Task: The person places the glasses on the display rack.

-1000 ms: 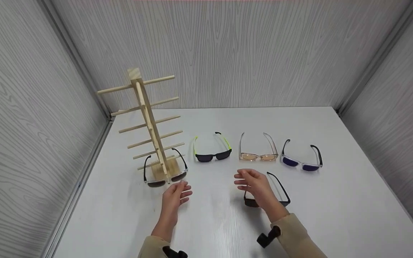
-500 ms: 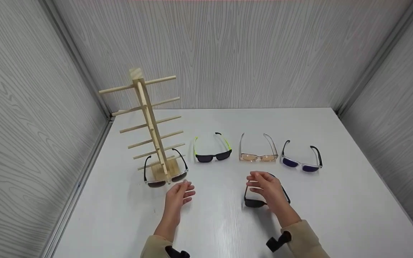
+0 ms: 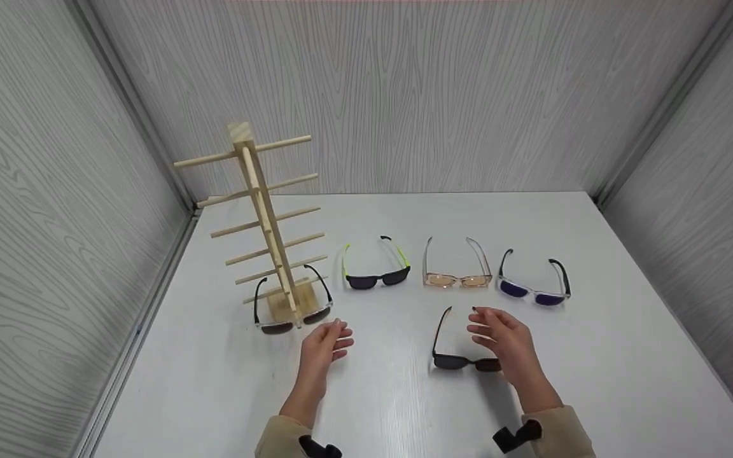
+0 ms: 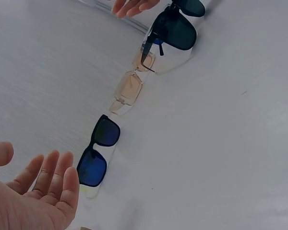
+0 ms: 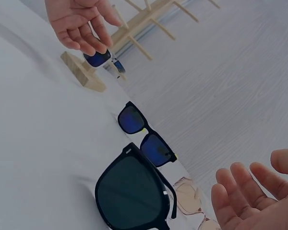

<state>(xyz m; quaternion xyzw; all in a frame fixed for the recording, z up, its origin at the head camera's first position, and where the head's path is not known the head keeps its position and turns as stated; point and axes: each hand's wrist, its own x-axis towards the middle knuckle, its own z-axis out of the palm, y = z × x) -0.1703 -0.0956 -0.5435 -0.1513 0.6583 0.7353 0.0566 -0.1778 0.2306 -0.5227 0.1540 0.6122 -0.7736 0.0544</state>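
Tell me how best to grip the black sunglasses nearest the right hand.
Probably pinch the black sunglasses at the bridge, coming from the near side and above: the lenses face that side, while the open temples point away.

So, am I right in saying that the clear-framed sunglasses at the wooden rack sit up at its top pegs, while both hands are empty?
Not quite: the head view shows those clear-framed sunglasses down by the base of the wooden rack; the left hand and right hand are indeed empty.

Head view looks down; closer wrist views share the black sunglasses (image 5: 132,192).
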